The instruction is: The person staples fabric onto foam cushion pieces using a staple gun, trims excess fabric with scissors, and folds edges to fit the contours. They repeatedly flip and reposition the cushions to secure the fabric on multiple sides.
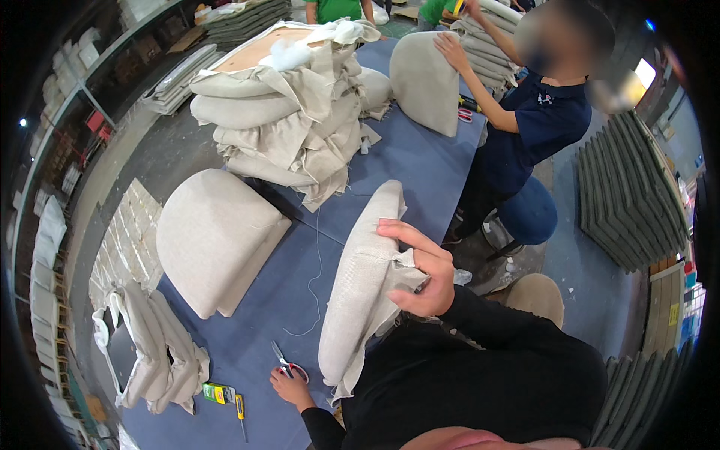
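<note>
My right hand (424,274) grips the raw fabric edge of a beige upholstered seat cushion (352,277), which stands on edge at the near side of the table. Its thumb is on the loose cloth and its fingers reach over the padded side. Lower down, my left hand (291,388) is closed at the red-and-white handles of a pair of scissors (283,361), their blades pointing away over the table. Left of the scissors lie a yellow-handled screwdriver (240,409) and a small green-and-yellow box (218,393). A loose thread (318,281) curls beside the cushion.
Two covered cushions (214,240) lie left on the blue table (255,345), a tall heap of beige cushions (285,120) behind them. More padded pieces (154,352) stand front left. Across the table a co-worker (536,135) holds another cushion (425,82) upright. Grey stacks (630,191) rise at right.
</note>
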A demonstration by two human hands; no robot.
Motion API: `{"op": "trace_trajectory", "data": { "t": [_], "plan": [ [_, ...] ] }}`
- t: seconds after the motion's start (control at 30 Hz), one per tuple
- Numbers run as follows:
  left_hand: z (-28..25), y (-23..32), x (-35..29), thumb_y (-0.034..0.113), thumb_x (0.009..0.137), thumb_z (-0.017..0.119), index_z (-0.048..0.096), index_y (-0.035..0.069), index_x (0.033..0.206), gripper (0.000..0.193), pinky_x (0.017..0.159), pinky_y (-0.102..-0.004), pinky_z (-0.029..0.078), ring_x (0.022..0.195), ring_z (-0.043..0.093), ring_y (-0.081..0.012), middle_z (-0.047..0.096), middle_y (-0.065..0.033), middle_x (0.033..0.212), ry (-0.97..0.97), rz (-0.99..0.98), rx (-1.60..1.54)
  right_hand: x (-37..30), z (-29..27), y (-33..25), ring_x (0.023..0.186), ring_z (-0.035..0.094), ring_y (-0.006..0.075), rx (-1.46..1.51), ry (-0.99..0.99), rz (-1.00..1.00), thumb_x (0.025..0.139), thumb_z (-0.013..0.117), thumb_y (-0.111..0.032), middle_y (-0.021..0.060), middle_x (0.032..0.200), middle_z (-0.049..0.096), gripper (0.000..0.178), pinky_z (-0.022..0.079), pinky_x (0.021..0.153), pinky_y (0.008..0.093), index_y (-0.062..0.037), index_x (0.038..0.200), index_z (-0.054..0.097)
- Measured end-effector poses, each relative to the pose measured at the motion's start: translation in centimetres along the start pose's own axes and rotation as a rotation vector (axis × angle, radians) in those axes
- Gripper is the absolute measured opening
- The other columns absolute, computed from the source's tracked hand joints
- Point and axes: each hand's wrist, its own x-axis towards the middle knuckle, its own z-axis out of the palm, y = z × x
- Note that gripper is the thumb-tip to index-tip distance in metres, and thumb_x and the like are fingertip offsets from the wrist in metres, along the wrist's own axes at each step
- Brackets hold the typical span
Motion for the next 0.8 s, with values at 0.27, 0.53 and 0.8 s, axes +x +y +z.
{"op": "trace_trajectory", "data": {
  "t": [0.27, 0.53, 0.8],
  "plan": [
    [-0.9, -1.3, 1.1, 0.036, 0.081, 0.093, 0.061, 0.008, 0.121, 0.058, 0.088, -0.0583, 0.058, 0.107, 0.075, -0.0443, 0.077, -0.0184, 0.110, -0.188, -0.064, 0.054, 1.4, -1.1, 1.3, 0.145, 0.058, 0.0417, 0.083, -0.117, 0.112, 0.089, 0.084, -0.005, 0.0224, 0.150, 0.067, 0.017, 0.042, 0.121, 0.0490, 0.0083, 0.098, 0.079],
    [-5.9, 1.3, 5.6, 0.029, 0.099, 0.077, 0.070, 0.006, 0.099, 0.024, 0.056, -0.0258, 0.041, 0.068, 0.062, -0.0106, 0.066, -0.0002, 0.077, -0.732, -0.416, -1.124, 2.4, -0.4, 4.6, 0.157, 0.045, 0.0368, 0.396, -0.224, 0.248, 0.093, 0.080, -0.007, 0.0204, 0.166, 0.053, 0.013, 0.027, 0.130, 0.0484, 0.0030, 0.102, 0.080],
    [-28.3, 23.2, -3.8, 0.009, 0.089, 0.082, 0.065, 0.003, 0.090, 0.017, 0.068, -0.0309, 0.052, 0.072, 0.066, -0.0144, 0.070, -0.0029, 0.083, -0.596, 0.709, -1.239, 3.8, 3.6, 7.5, 0.158, 0.043, 0.0375, 0.676, -0.219, 0.285, 0.098, 0.078, -0.025, 0.0213, 0.173, 0.044, 0.026, 0.026, 0.131, 0.0471, 0.0002, 0.095, 0.082]
  ]
}}
